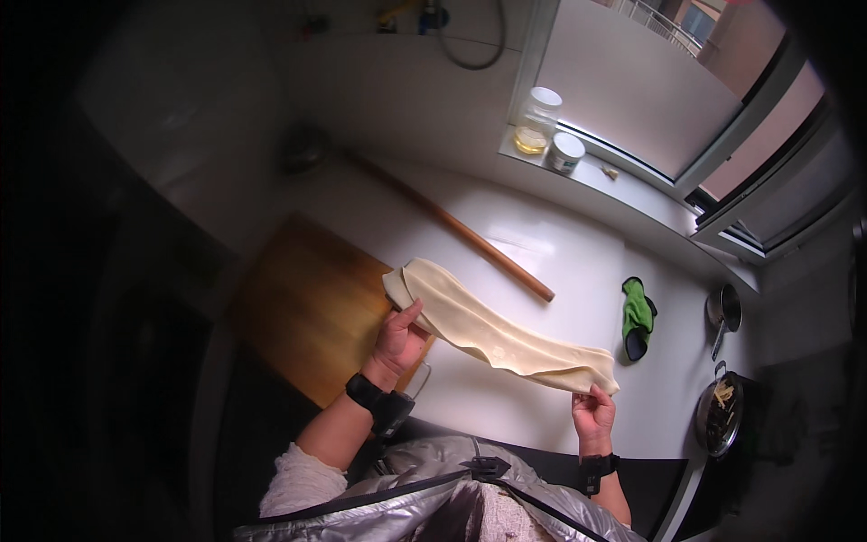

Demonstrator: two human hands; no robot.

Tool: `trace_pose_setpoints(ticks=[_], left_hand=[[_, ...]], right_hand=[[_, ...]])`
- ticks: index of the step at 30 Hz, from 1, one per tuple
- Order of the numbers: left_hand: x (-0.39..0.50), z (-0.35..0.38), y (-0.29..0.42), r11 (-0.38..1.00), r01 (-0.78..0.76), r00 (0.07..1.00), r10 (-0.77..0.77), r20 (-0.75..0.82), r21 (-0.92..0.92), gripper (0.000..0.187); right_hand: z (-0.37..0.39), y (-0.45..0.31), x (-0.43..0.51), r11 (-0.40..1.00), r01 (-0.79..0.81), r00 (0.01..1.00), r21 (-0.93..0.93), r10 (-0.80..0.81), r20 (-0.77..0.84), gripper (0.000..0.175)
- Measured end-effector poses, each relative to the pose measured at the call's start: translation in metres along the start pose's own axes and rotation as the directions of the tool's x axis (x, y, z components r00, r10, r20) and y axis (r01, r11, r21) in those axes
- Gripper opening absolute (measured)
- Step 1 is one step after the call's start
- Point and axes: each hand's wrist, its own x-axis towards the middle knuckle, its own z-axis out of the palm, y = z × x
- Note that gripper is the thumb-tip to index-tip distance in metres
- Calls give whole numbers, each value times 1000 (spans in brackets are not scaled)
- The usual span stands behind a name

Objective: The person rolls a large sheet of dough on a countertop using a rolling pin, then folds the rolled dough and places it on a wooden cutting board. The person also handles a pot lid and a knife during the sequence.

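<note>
A long, pale sheet of dough (pixel 501 328), folded lengthwise and wavy along its near edge, stretches between my two hands above the white counter. My left hand (pixel 401 339) grips its left end from below, thumb on top, over the right side of a wooden board (pixel 305 298). At the other end my right hand (pixel 595 412) pinches the lower corner between thumb and fingers. Beyond the dough, a long wooden rolling pin (pixel 467 234) lies slantwise on the counter. Its far end fades into shadow.
A green and black glove (pixel 637 318) lies right of the dough. Farther right are a small metal pan (pixel 725 308) and a metal pan with food (pixel 719 417). A jar with yellow liquid (pixel 535 125) and a white-lidded tub (pixel 566 152) stand on the window sill (pixel 637 186).
</note>
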Motion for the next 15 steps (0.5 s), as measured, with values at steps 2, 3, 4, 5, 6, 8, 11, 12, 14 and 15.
trace_pose_setpoints(ticks=[2,3,4,5,6,8,11,12,14,15], left_hand=[[-20,-6,16,1000,-23,1000,23,5,6,50],[-29,-11,23,999,-34,999,34,-8,17,50],[-38,-19,31,998,-54,998,55,-9,25,50],[-47,-29,38,996,-81,997,81,-8,34,50],[-57,-39,45,996,-82,996,83,-25,20,49],[-79,-62,60,995,-103,993,102,-66,-7,48],[-107,-93,87,989,-147,988,147,-38,-16,48],[-116,-102,97,988,-154,987,154,-49,8,48],[-134,-120,115,986,-156,984,160,-74,59,49],[-142,-129,122,983,-161,984,166,-59,85,49]], right_hand=[[10,13,-12,1000,-20,1000,0,20,23,36],[13,22,-19,999,-35,998,-3,35,48,39],[16,32,-26,999,-51,996,-7,51,70,42],[18,43,-33,998,-57,994,-12,58,96,45],[20,54,-40,997,-74,992,-20,76,98,44],[25,78,-53,993,-100,987,-63,107,121,43],[34,118,-74,988,-128,979,-89,140,148,35],[37,131,-80,984,-146,972,-100,161,170,35],[38,160,-90,980,-173,962,-97,189,197,32],[39,175,-93,977,-176,960,-125,198,196,32]])
